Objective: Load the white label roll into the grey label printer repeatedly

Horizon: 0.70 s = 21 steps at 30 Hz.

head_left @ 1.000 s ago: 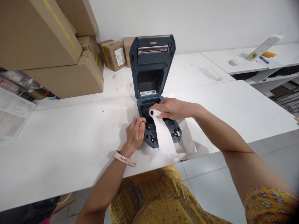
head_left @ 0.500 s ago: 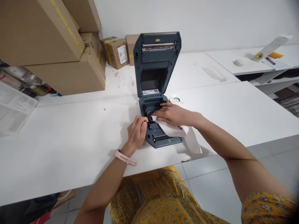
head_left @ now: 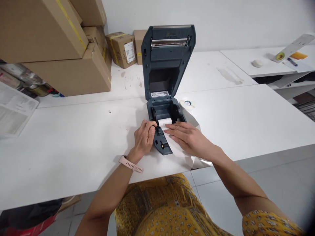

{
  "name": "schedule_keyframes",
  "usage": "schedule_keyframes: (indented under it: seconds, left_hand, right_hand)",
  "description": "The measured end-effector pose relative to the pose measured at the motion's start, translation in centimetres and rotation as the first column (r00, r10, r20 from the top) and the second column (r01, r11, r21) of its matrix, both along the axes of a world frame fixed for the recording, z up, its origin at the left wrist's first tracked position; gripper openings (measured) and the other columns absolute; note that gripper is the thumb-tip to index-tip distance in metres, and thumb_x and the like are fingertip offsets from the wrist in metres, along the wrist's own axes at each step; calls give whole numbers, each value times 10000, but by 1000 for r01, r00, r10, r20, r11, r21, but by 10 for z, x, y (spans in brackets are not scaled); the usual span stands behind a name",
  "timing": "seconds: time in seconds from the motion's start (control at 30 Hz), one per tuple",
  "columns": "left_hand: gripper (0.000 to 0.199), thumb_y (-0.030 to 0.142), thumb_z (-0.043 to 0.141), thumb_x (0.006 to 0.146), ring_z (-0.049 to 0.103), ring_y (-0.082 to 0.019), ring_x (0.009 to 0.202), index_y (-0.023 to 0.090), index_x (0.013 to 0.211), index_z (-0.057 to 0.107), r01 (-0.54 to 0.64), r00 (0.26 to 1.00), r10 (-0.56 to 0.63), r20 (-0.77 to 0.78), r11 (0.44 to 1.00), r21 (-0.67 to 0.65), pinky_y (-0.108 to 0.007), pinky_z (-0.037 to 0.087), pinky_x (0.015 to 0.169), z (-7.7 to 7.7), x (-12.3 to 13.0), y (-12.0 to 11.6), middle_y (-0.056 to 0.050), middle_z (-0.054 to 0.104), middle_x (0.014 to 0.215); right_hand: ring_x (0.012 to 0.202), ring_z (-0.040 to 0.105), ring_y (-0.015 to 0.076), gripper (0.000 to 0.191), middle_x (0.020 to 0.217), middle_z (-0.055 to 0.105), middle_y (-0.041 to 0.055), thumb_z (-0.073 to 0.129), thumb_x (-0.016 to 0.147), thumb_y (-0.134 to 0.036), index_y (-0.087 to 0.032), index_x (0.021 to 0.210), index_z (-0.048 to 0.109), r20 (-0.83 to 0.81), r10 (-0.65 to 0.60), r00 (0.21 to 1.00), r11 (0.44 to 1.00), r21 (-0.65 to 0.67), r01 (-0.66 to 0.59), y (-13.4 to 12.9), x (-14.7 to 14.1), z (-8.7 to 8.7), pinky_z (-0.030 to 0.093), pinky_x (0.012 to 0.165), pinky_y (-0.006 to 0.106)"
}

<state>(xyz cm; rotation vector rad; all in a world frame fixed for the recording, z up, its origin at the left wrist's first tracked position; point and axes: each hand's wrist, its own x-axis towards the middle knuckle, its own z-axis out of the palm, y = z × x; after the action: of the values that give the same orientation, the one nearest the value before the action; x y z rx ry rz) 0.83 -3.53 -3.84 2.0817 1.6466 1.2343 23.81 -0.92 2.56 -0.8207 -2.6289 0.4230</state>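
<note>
My left fingers (head_left: 150,124) are holding the printer (head_left: 162,78); my right fingers (head_left: 176,132), outstretched, are resting on paper (head_left: 178,150), ideally guiding it straight.

paper roll (head_left: 164,122) in printer (head_left: 162,62) — boxes (head_left: 71,75) left

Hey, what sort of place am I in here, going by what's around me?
Probably a packing or shipping station: cardboard boxes are stacked on the white table, a smaller taped box bears a printed label, and an open printer-like machine holds a white paper roll.
</note>
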Motion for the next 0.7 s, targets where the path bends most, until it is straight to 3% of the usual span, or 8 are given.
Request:
schedule_keyframes:
  seconds: [0.3,0.53,0.7]
  left_hand:
    - [547,506,180,1104,625,-174,833,227,1103,650,15,1000,-15,14,1000,-3,-303,475,743,-1,0,0,-44,628,947]
    - [522,491,212,1107,633,-171,830,221,1096,658,13,1000,-13,24,1000,25,-296,477,739,0,0,1,-40,623,928]
    - [528,483,207,1107,636,-167,834,227,1124,669,21,1000,-21,6,1000,14,-296,487,749,1,-1,0,-38,616,923]
  right_hand:
    - [1357,584,321,394,1549,572,147,420,1076,-275,-188,1399,628,51,-95,994,984,154,86,-28,-7,-8,520,1092,599]
    - [1292,610,339,359,1465,626,217,492,1053,-214,-80,1348,645,-12,-140,990,947,289,137,-49,-19,-16,594,991,512]
    - [1315,604,339,347,1457,637,209,508,1045,-195,-75,1340,646,-37,-149,988,937,315,154,-53,-21,-19,601,993,501]
